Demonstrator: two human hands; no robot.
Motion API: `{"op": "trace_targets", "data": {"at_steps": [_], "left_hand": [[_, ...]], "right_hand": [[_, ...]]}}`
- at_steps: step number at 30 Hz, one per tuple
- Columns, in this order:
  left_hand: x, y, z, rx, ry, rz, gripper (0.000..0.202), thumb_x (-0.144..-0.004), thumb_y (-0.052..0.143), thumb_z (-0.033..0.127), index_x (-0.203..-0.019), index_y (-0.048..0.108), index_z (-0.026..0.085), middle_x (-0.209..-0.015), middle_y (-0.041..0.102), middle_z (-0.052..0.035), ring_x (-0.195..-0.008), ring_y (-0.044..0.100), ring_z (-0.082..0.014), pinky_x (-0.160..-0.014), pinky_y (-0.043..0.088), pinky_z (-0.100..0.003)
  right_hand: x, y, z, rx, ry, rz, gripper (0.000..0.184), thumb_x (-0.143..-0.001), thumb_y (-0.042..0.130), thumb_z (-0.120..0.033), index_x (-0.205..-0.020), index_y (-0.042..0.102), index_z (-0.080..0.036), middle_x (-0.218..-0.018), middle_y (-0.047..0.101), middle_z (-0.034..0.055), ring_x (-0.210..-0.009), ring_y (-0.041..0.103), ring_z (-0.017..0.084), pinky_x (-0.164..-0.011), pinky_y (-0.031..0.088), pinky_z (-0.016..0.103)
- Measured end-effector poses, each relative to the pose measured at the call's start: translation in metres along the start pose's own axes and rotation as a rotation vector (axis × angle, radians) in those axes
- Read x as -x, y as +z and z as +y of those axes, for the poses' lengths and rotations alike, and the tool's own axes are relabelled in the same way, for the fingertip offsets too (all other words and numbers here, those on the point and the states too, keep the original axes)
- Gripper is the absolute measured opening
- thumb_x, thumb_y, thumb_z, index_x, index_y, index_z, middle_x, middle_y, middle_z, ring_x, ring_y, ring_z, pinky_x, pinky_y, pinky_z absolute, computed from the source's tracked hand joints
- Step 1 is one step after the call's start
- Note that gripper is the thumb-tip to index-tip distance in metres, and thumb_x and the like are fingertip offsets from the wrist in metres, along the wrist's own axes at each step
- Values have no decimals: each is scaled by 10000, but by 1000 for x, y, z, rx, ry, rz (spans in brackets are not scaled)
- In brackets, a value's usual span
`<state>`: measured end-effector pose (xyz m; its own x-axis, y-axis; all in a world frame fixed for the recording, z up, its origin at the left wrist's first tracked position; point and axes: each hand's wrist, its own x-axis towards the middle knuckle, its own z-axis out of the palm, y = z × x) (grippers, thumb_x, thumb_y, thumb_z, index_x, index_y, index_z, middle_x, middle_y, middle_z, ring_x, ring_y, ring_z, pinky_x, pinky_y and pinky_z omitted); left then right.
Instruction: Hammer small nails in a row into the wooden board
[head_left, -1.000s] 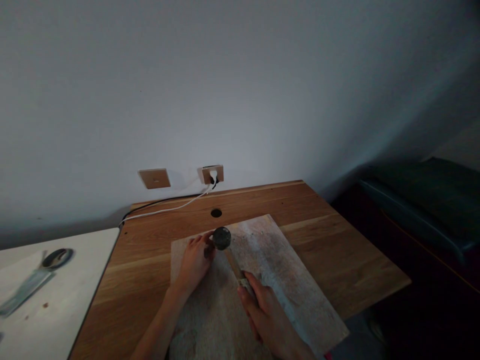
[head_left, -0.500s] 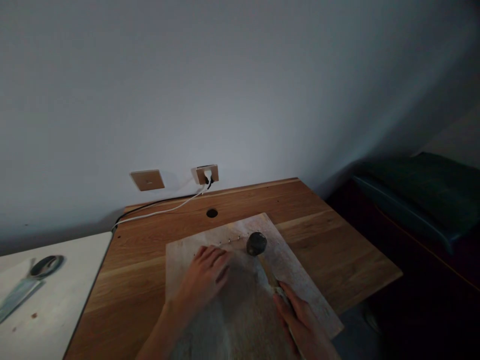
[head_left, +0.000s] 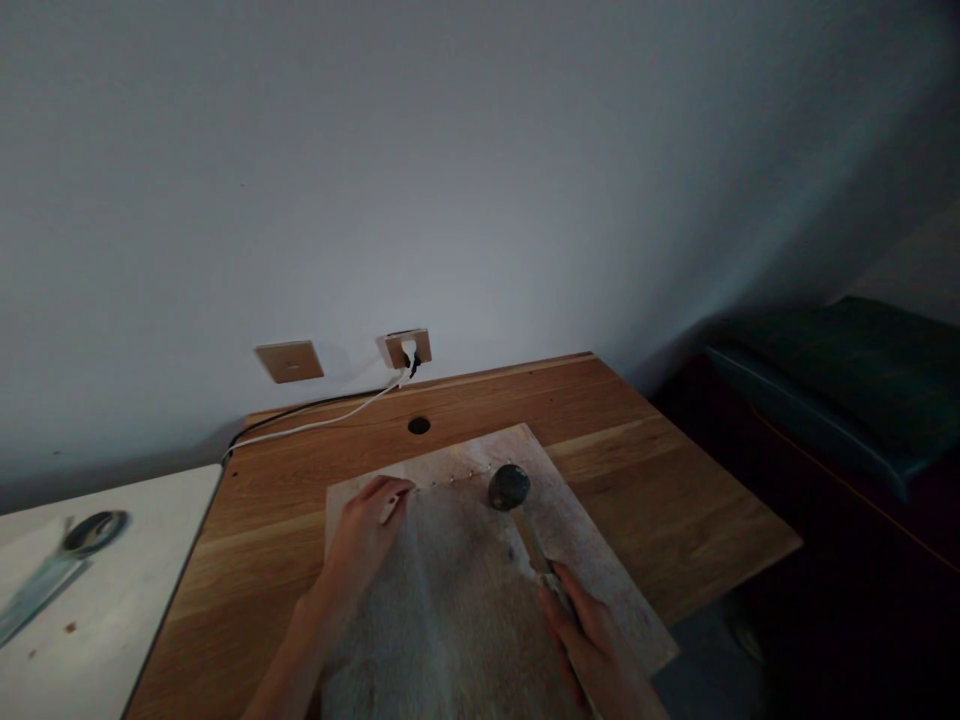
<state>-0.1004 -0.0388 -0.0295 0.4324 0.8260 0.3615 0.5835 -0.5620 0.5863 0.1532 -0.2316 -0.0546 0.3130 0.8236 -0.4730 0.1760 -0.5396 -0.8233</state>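
Observation:
My right hand (head_left: 596, 640) is wrapped round the handle of a mallet (head_left: 510, 488) with a round black head. The head is over the upper right part of a thin pale wooden board (head_left: 465, 600). Several small shiny nails (head_left: 452, 480) stand in a row along the board's far side. At the left end of that row, my left hand (head_left: 366, 525) is closed, thumb and fingertips pinched together close to the board. What lies between those fingertips is too small to make out.
The board rests on a wooden desk (head_left: 637, 480) against the wall. A black cable and a white cable (head_left: 322, 424) run to a wall socket (head_left: 406, 348). Left of the desk, a white table (head_left: 150, 560) bears a black ring-shaped object (head_left: 95, 533).
My left hand has moved left along the nail row and closed into a pinch, uncovering more nails. The mallet has stayed nearly in place.

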Motion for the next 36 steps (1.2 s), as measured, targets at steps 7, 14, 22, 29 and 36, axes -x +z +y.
{"op": "trace_targets", "data": {"at_steps": [7,14,22,29,36], "left_hand": [[4,-4,-23,87,-121,25,209,-925,552,304,-957,747,237,-968,781,-42,-909,730,-231,-861,582,-383],[3,-2,-25,-6,-79,8,172,-920,559,257,-939,729,245,-934,771,-28,-898,715,-234,-848,569,-391],[4,1,-24,-123,-16,-19,115,-909,591,186,-937,689,240,-939,750,-24,-916,687,-234,-869,533,-391],[1,5,-26,-161,-8,-43,67,-899,619,175,-911,658,228,-916,723,-29,-899,667,-243,-847,534,-393],[3,8,-30,-66,-34,-23,354,-873,592,111,-1195,635,253,-996,756,-23,-949,698,-228,-909,553,-398]], "right_hand": [[2,2,-2,-6,-3,20,972,-876,396,-813,-1528,388,-93,-482,438,-106,-384,414,129,-392,334,248],[-1,2,3,-19,11,14,1046,-815,379,-896,-1526,392,-129,-518,487,-94,-379,445,125,-401,357,256],[-4,1,6,-14,13,34,1029,-792,415,-905,-1496,429,-155,-582,527,-82,-375,444,112,-382,348,252],[1,0,0,10,-41,9,955,-846,405,-865,-1446,487,-127,-481,465,-90,-369,439,124,-383,358,244],[11,16,-37,-39,-81,-76,792,-895,440,-791,-1388,512,-176,-537,463,-100,-352,395,87,-336,306,197]]}}
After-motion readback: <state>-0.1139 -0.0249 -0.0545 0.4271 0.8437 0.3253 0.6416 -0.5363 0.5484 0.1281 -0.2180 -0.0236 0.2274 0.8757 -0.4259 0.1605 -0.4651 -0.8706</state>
